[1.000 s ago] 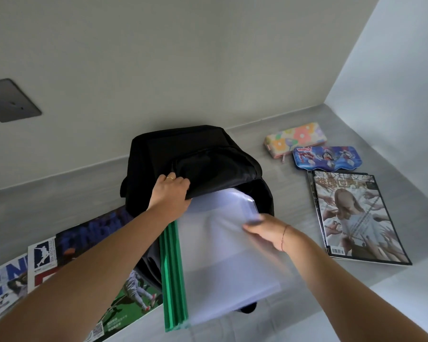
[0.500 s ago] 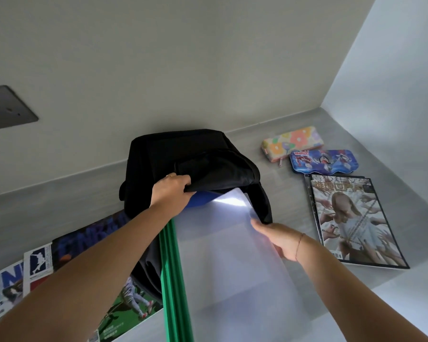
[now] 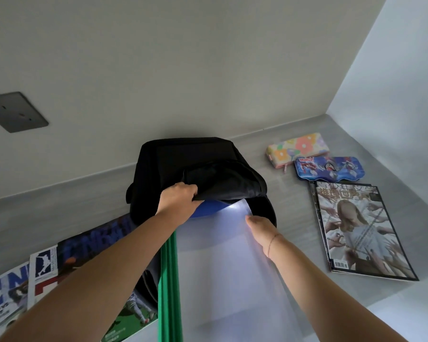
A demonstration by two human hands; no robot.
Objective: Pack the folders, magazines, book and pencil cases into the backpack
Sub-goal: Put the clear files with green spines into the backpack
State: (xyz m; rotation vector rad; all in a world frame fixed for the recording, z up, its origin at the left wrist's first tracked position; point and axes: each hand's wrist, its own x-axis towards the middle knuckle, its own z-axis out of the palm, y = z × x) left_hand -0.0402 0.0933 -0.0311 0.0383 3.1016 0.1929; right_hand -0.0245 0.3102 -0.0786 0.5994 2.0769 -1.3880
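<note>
Both hands work at the mouth of the black backpack [image 3: 195, 164], which lies on the grey bench [image 3: 294, 213] with its opening facing the person. The left hand [image 3: 177, 199] pinches the upper flap of the opening and holds it lifted; the right hand [image 3: 261, 225] lies with flat fingers on the right edge of the translucent folders [image 3: 223, 255], whether it grips that edge I cannot tell. The folders' long axis runs from the person straight toward the opening, so the push goes forward, away from the body. Their far end is just under the raised flap, most of their length outside. A green spine [image 3: 169, 287] edges them on the left, below the left forearm, and something blue [image 3: 208, 211] shows inside the mouth.

To the right, well apart from the backpack, lie a floral pencil case [image 3: 297, 149], a blue pencil case [image 3: 329, 168] just beside it, and magazines [image 3: 363, 233] nearer the person. Sports magazines [image 3: 45, 275] lie at left, partly under the backpack. I judge the flap's sagging right edge the likeliest snag for the folders' far corner.
</note>
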